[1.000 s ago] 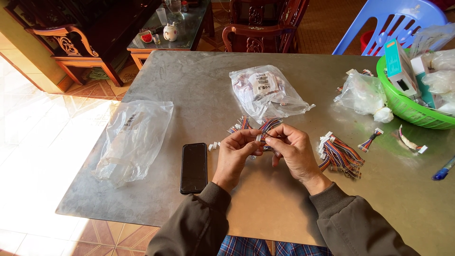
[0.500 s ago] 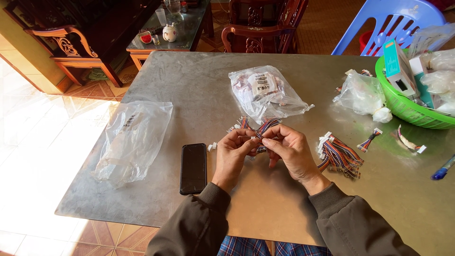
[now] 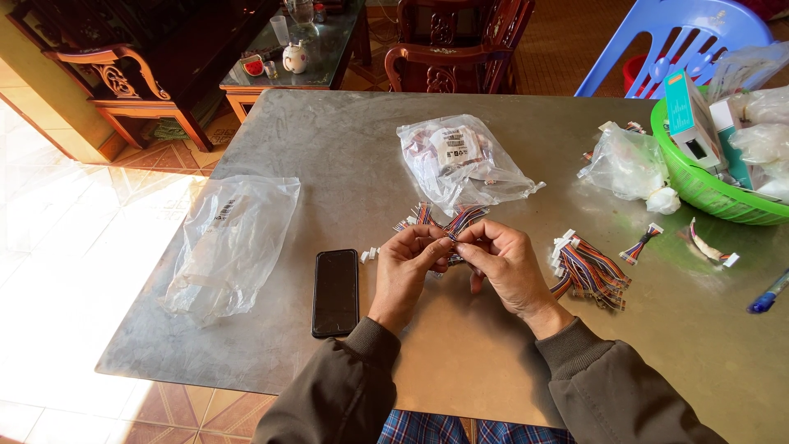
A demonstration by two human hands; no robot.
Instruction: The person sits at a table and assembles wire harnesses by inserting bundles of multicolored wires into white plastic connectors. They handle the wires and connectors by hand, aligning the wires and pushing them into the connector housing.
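My left hand (image 3: pixel 408 268) and my right hand (image 3: pixel 502 261) meet over the middle of the grey metal table (image 3: pixel 345 148). Both pinch a small bundle of multicoloured wires (image 3: pixel 450 220) with white connectors, fingertips touching at its near end. A loose white connector (image 3: pixel 369 255) lies just left of my left hand. To the right of my right hand lies a pile of the same coloured wire harnesses (image 3: pixel 588 270). A black phone (image 3: pixel 335 292) lies face up, left of my left wrist.
An empty clear plastic bag (image 3: pixel 232 243) lies at the table's left. A sealed bag of parts (image 3: pixel 457 160) sits behind my hands. A crumpled bag (image 3: pixel 626 160), a green basket (image 3: pixel 705 193) with boxes, a single harness (image 3: pixel 641 244) and a blue pen (image 3: pixel 768 293) are at right.
My fingers have shifted slightly on the wire bundle, drawing closer together. Nothing else on the table has moved.
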